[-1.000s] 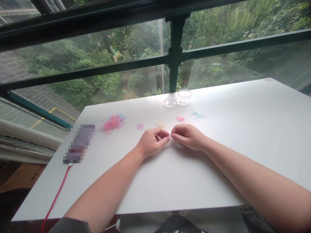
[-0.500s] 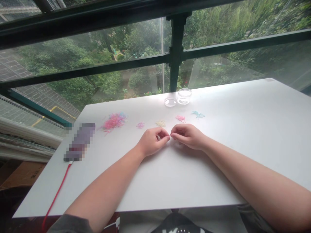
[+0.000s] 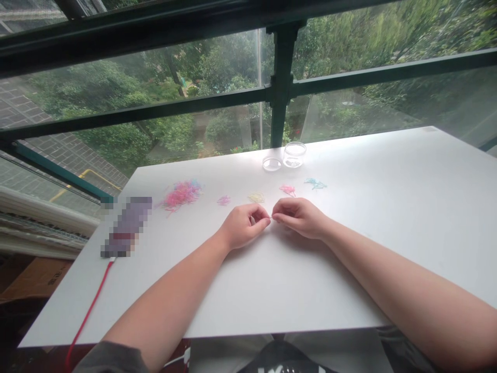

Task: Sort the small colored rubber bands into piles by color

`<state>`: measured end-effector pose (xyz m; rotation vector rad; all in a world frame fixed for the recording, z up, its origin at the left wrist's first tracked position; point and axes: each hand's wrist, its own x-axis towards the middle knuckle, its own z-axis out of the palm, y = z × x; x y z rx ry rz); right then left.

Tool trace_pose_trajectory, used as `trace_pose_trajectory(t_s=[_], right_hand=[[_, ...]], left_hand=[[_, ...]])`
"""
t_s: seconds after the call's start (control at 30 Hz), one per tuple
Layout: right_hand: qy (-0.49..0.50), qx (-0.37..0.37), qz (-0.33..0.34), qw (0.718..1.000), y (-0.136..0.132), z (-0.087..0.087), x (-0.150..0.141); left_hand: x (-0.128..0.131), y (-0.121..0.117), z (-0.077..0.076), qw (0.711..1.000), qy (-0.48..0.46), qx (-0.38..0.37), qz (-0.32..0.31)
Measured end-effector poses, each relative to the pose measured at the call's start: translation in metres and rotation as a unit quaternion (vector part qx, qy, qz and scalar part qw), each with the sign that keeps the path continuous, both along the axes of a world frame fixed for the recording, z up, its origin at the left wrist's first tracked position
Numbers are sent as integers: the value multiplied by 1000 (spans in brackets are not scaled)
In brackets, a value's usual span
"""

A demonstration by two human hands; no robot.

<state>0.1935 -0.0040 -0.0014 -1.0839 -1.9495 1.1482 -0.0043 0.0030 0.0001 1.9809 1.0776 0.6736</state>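
Note:
Fingertip to fingertip, my hands meet above the white table. The fingers of my left hand (image 3: 245, 226) are closed in a pinch. My right hand (image 3: 300, 218) pinches too, a narrow gap away. A tiny pale bit shows between the fingertips, too small to name. Just beyond them lie small heaps of thin, strand-like pieces: a yellow heap (image 3: 257, 197), a pink heap (image 3: 288, 190), a light-blue heap (image 3: 316, 183) and a purple heap (image 3: 224, 200). A larger mixed heap (image 3: 182, 195), mostly pink, lies farther left.
A clear round jar (image 3: 294, 155) stands near the table's far edge, with its likely lid (image 3: 271, 164) beside it. On the left lies a blurred-out phone-like device (image 3: 128, 228) with a red cable (image 3: 91, 311). The window frame (image 3: 278, 93) rises behind the white table (image 3: 248, 295).
Both hands keep nearly the same place and pinch. The gap between their fingertips has widened very slightly. The heaps and the jar have not moved.

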Motion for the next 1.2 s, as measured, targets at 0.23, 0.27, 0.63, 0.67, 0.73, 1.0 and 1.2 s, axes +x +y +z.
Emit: trace_pose_trajectory(t_s=[0.23,0.27,0.63,0.67,0.73,1.0,1.2], right_hand=[[6,-3,4,1000,1,1,1],[5,-1,6,1000,1,2,0],[36,-13,30,999,2,1,1],[42,-18,31,998,2,1,1],[56,-27,29,998,2,1,2],[144,-25,-6,989,10,6,13],[226,-60,-13,972,12,8,16]], left_hand=[[-2,3,1,999,-20,-36,-13],[-2,3,1,999,-20,-42,-19],[-10,12,1,990,-38,-94,-95],[-11,13,1,989,-44,-100,-101],[-13,15,1,984,-63,-120,-114],[-22,22,2,948,-157,-237,-142],[-28,25,1,933,-204,-265,-130]])
